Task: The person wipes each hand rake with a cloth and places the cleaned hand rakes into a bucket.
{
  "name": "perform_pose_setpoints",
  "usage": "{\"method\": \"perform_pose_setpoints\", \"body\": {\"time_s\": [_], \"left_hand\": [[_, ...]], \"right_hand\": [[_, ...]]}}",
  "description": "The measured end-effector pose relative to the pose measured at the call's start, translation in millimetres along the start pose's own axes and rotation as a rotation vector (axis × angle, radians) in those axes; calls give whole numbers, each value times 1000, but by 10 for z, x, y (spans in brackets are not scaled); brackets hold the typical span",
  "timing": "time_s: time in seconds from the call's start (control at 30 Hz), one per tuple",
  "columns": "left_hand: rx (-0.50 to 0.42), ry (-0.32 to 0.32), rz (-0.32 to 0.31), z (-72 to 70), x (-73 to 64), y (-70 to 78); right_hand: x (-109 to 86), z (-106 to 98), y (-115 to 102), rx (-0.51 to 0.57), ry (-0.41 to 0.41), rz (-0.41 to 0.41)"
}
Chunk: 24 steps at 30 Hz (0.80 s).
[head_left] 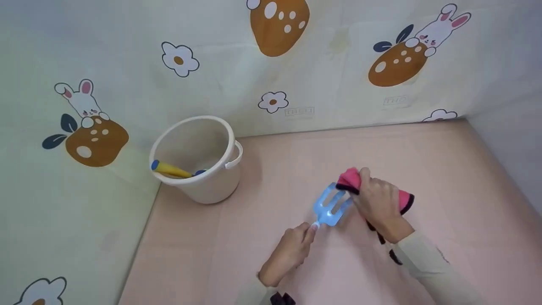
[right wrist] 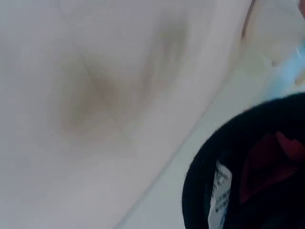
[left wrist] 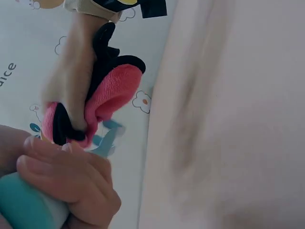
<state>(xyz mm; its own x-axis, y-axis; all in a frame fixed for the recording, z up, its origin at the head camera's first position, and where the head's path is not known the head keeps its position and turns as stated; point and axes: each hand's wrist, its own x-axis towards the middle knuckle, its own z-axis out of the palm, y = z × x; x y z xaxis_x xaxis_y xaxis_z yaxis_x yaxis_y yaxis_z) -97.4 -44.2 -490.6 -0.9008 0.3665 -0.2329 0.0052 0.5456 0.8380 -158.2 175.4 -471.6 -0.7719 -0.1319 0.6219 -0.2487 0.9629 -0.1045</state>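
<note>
A light-blue garden hand fork point(head_left: 325, 215) with broad tines is tilted up over the pink surface in the head view. My left hand point(head_left: 291, 246) grips it by its handle, whose turquoise and white end point(left wrist: 28, 205) shows in the left wrist view. My right hand point(head_left: 377, 199) holds a bunched pink cloth point(head_left: 405, 200) with black edging, right at the tips of the tines. Part of the cloth hangs below that hand. In the right wrist view, the cloth's black edging point(right wrist: 202, 176) and a white printed label point(right wrist: 220, 195) fill the lower right corner.
At the back left stands a white bucket point(head_left: 214, 190) with a side handle. Inside it leans a yellow tool handle point(head_left: 172, 170) with a blue end, beside another blue piece point(head_left: 200, 172). Pale walls with rabbit and flower prints border the pink surface point(head_left: 190, 254).
</note>
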Motion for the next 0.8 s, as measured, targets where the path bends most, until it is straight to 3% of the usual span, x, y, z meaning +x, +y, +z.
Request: {"method": "perform_pose_setpoints", "body": {"time_s": [0.1,0.23,0.57,0.7,0.8], "left_hand": [[-15,7,-52,-8,-34,-80],[-40,20,-64,-14,-36,-98],[-63,26,-5,-20,-15,9],[-72,40,31,-18,-21,61],[-72,34,39,-16,-22,102]], "right_hand": [[92,-121,143,94,21,115],[155,-269,153,313,-97,185],[62,-327,-132,663,-455,50],[17,-294,-185,727,-592,41],[-12,-255,-207,703,-621,6]]}}
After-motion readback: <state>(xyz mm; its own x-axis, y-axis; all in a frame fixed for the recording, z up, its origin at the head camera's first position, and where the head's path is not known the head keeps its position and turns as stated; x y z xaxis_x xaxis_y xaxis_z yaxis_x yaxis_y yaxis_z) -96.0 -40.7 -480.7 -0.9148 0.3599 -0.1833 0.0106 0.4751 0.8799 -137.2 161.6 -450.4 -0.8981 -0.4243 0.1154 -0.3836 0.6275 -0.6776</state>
